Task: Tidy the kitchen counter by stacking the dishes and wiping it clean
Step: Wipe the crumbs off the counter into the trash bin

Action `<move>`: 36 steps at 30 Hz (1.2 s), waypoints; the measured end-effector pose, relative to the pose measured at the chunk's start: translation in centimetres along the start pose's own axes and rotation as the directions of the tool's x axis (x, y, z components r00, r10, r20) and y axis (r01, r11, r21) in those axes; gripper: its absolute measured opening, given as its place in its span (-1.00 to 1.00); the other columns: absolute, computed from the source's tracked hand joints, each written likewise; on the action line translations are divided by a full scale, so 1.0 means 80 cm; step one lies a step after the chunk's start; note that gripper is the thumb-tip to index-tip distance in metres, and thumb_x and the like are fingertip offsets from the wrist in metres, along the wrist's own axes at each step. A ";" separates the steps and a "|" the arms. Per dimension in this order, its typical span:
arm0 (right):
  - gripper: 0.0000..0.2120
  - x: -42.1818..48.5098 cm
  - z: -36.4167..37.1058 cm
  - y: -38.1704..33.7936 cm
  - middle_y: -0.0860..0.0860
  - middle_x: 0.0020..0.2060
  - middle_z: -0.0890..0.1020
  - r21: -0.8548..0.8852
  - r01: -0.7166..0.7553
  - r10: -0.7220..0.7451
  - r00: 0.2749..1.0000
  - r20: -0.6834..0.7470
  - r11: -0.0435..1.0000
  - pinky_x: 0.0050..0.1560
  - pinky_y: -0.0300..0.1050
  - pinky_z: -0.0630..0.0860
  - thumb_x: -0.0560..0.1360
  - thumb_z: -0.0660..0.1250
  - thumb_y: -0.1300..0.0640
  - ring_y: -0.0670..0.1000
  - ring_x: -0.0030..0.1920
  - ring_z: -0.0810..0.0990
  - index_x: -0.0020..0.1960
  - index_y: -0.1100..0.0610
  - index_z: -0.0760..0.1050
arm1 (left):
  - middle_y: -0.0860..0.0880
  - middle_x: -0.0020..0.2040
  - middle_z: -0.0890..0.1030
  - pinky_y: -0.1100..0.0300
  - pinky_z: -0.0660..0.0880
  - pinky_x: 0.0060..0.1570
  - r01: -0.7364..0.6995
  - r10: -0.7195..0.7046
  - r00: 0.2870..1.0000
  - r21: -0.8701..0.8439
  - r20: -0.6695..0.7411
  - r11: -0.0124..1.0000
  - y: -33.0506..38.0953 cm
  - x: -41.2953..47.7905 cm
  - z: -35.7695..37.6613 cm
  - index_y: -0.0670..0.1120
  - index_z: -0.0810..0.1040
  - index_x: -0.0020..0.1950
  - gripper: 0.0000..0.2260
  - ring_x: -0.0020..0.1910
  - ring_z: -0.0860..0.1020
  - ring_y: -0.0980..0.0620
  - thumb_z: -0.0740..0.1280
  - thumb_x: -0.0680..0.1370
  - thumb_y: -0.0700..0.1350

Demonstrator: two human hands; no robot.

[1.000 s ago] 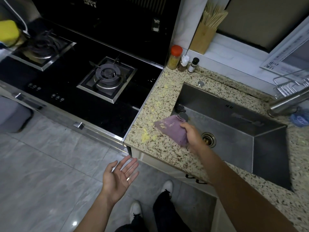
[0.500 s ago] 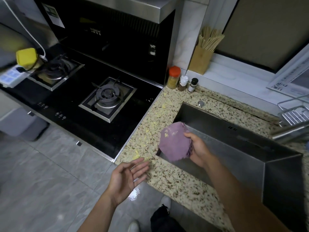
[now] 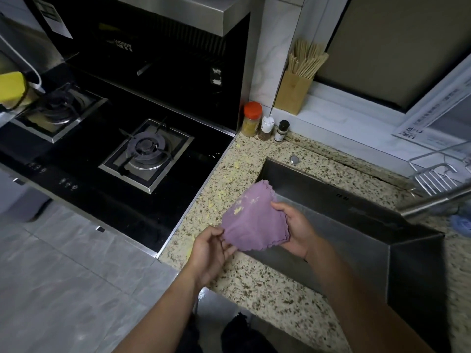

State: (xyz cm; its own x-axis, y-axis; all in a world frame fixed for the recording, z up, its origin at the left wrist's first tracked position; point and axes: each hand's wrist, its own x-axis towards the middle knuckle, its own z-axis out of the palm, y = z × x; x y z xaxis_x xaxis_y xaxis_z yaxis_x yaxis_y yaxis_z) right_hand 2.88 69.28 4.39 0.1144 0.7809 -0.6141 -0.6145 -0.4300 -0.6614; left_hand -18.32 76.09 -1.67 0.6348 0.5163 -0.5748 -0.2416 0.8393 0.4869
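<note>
Head view: both grips hold a purple cloth [image 3: 252, 220] in the air above the front left corner of the sink [image 3: 356, 225]. The left grip [image 3: 209, 250] pinches the cloth's lower left corner between thumb and fingers. The right grip [image 3: 295, 228] grasps the cloth's right edge, thumb on top and the other fingers hidden beneath the fabric. The cloth lies spread between the two grips, tilted, with its scalloped hem showing along the lower edge and a few yellow bits [image 3: 238, 210] stuck to its upper face.

Under the grips runs the speckled stone desk [image 3: 267, 296], which frames the sink. Beyond the left grip, on the strip of desk between sink and hob, yellow crumbs [image 3: 221, 193] lie scattered. To the left of the left grip sits the black hob, with a gas burner [image 3: 146, 149] nearest and a second burner [image 3: 58, 108] farther off; a yellow object [image 3: 11, 86] lies at the far left edge.

Well beyond the grips, at the back corner of the desk, stand an orange-lidded jar [image 3: 252, 119] and a small dark-capped bottle [image 3: 282, 131], with a white-topped container between them. Behind them on the sill stands a wooden holder of chopsticks [image 3: 295, 91]. To the right of the right grip a metal tap [image 3: 433, 202] reaches over the sink, and a wire rack [image 3: 438, 174] sits behind it.
</note>
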 end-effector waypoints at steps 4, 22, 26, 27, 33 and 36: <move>-0.65 -0.004 0.005 0.006 0.23 0.21 0.66 -0.043 0.033 -0.035 0.998 -0.057 0.999 0.07 0.11 0.64 0.66 0.21 0.09 0.22 0.16 0.68 0.36 0.24 0.51 | -0.23 0.16 0.64 -0.01 0.60 0.19 -0.013 0.004 0.997 0.122 0.079 0.992 0.019 0.002 -0.008 -0.24 0.51 0.29 -0.70 0.11 0.63 -0.15 0.33 0.56 -0.22; -0.68 -0.021 0.064 -0.011 0.22 0.22 0.66 -0.052 0.311 -0.314 0.947 -0.061 0.949 0.01 0.00 0.70 0.65 0.20 0.35 0.21 0.12 0.70 0.36 0.21 0.53 | -0.13 0.02 0.61 0.09 0.64 -0.18 -0.288 0.178 0.950 0.503 0.256 0.815 0.150 -0.009 0.004 -0.11 0.62 0.22 -0.80 -0.02 0.67 0.00 0.33 0.64 -0.28; -0.61 -0.007 0.062 0.004 0.30 0.13 0.65 0.154 0.280 -0.271 0.960 -0.073 0.948 -0.35 -0.15 0.67 0.63 0.22 0.32 0.10 -0.19 0.72 0.44 0.30 0.42 | -0.11 0.05 0.67 0.11 0.66 -0.21 -0.344 0.208 0.930 0.523 0.302 0.780 0.163 -0.012 0.014 -0.17 0.65 0.19 -0.81 -0.02 0.68 0.00 0.31 0.64 -0.32; -0.59 -0.003 0.062 0.010 0.26 0.06 0.66 0.197 0.266 -0.254 0.963 -0.086 0.944 -0.40 -0.18 0.65 0.62 0.23 0.31 0.07 -0.25 0.72 0.46 0.31 0.39 | -0.11 0.05 0.69 0.11 0.66 -0.21 -0.356 0.214 0.926 0.538 0.310 0.764 0.165 -0.012 0.015 -0.18 0.66 0.17 -0.82 -0.03 0.68 0.01 0.31 0.64 -0.31; -0.75 0.003 0.058 0.027 0.20 -0.17 0.67 0.357 0.232 -0.227 0.972 -0.056 0.905 -0.48 -0.22 0.61 0.61 0.22 0.32 0.01 -0.41 0.68 0.27 0.22 0.49 | -0.12 -0.02 0.71 0.17 0.63 -0.21 -0.406 0.252 0.912 0.618 0.325 0.673 0.169 -0.011 0.015 -0.21 0.70 -0.02 -0.81 -0.10 0.68 0.00 0.29 0.65 -0.34; -0.86 -0.002 0.052 0.023 0.23 -0.11 0.67 0.288 0.229 -0.236 0.972 -0.011 0.930 -0.49 -0.25 0.59 0.56 0.24 0.28 0.02 -0.43 0.67 -0.02 0.23 0.58 | -0.11 -0.01 0.71 0.11 0.66 -0.14 -0.432 0.259 0.901 0.663 0.348 0.612 0.168 -0.012 0.013 -0.20 0.70 -0.10 -0.73 -0.08 0.70 -0.06 0.24 0.66 -0.37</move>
State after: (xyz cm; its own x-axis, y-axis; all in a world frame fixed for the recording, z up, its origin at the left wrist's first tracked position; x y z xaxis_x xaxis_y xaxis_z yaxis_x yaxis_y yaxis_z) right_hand -1.51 70.31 5.09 0.2649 0.8551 -0.4456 -0.7697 -0.0908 -0.6319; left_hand -21.39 86.69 6.10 0.7646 0.6235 -0.1632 0.0646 0.1778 0.9819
